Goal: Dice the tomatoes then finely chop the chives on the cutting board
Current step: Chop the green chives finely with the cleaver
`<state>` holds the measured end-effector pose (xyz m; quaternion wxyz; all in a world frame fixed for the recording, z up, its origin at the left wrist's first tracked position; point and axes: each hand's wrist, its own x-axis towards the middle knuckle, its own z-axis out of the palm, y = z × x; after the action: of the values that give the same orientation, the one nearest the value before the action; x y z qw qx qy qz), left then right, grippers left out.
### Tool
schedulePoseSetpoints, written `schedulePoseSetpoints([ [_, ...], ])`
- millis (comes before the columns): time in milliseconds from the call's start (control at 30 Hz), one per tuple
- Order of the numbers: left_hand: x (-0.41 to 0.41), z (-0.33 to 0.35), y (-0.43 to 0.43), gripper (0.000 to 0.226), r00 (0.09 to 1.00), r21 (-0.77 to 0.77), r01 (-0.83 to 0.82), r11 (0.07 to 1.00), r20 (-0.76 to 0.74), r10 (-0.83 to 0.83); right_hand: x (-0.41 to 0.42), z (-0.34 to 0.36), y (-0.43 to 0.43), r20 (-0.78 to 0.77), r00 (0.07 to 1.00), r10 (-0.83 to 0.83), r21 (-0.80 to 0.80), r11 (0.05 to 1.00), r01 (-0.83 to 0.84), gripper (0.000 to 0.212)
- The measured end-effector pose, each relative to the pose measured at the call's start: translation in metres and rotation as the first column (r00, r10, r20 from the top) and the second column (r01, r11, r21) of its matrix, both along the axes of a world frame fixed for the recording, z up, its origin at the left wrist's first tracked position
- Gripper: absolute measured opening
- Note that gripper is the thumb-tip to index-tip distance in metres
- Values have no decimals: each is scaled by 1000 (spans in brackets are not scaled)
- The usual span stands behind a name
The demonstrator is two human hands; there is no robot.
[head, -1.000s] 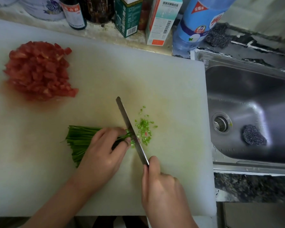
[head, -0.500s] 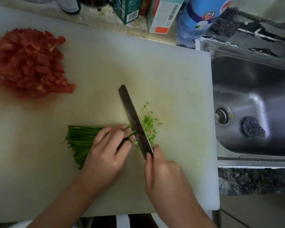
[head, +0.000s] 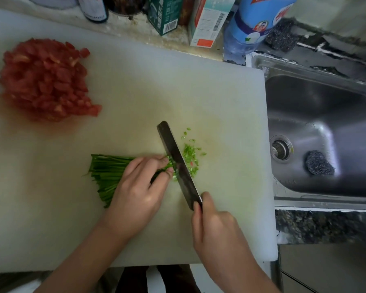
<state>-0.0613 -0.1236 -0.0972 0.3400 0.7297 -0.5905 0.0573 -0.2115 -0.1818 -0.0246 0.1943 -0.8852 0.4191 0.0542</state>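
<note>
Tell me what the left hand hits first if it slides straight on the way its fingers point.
The knife: the left hand pins the chives with fingertips just short of the blade, though depth is unclear.

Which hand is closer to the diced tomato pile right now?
Left. The left hand holds the chives, below and right of the diced tomatoes; the right hand grips the knife farther to the right.

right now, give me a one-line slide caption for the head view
Left hand holds the chive bunch while the right hand chops with a knife; diced tomatoes piled aside.
</note>
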Motion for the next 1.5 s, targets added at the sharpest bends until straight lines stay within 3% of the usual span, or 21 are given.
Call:
schedulePoseSetpoints([
  [167,0,-2,0,19,1000,-14,-20,1000,0,20,34,6,-23,151,989,8,121,992,-26,25],
  [267,1,-2,1,23,1000,0,-8,1000,7,8,53,2,-26,199,980,22,115,992,-46,27],
  [467,-1,-3,1,22,999,15,-33,999,-18,33,1,9,-5,144,990,-5,179,984,-21,16],
  [800,3,-10,2,19,994,-21,-38,999,105,40,43,-1,-30,166,986,23,111,993,-42,23],
  [933,3,-12,4,7,982,-6,-42,999,184,43,42,-2,-27,158,987,18,119,992,-37,23],
  [1133,2,-11,3,36,995,54,-72,996,74,68,44,0,-30,153,988,9,135,990,-30,23],
  [1300,6,-11,5,47,973,113,-28,993,230,2,44,2,-30,138,990,11,135,990,-30,22],
  [1500,7,-6,8,45,962,199,-21,980,270,-34,45,5,-28,139,990,-5,162,987,-18,24],
])
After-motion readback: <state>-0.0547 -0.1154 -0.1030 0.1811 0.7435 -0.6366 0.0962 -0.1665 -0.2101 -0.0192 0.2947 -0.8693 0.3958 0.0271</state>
